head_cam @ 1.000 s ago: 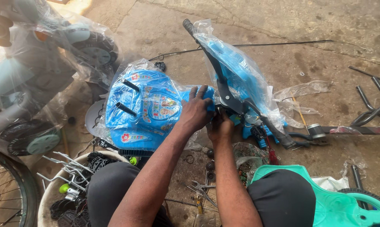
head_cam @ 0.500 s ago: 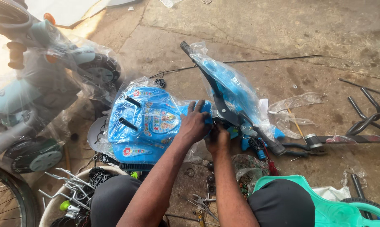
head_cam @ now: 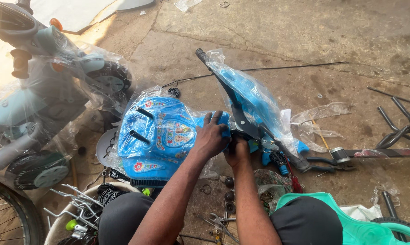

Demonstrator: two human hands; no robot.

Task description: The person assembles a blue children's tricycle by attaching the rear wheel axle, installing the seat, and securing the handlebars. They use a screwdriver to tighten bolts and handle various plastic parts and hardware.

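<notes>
blue toy part on the floor; left hand fingers clamped on it, right hand fingers clamped on black bar.

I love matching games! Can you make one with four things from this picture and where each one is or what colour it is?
Things:
1. blue toy body
2. left hand
3. pale toy scooter
4. green plastic seat

Places:
A. bottom right corner
B. far left, wrapped in clear plastic
C. middle, with two black pegs sticking up
D. pressed on the blue toy body

Pairs: 1-C, 2-D, 3-B, 4-A
</notes>
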